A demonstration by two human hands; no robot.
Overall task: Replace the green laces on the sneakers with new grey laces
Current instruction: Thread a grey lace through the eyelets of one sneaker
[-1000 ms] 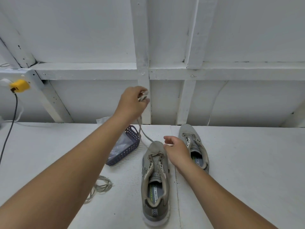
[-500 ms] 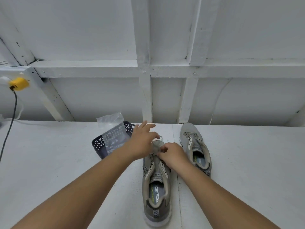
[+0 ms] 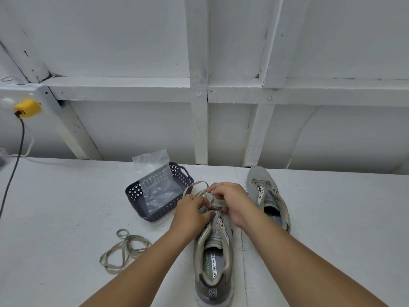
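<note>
Both hands work at the toe end of the near sneaker (image 3: 213, 244) on the white bench (image 3: 66, 218). The left hand (image 3: 193, 212) and right hand (image 3: 232, 202) each pinch the grey lace (image 3: 194, 189), grip clenched on it. A second sneaker (image 3: 266, 193) lies just right; a loose lace (image 3: 124, 251) lies left, near a dark basket (image 3: 135, 193).

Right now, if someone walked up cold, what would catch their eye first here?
Both hands, left hand and right hand, pinching a grey lace over the toe end of the near sneaker at centre. Next, the dark basket with a clear bag just left of it, and the loose lace lying on the table in front of the basket.
</note>
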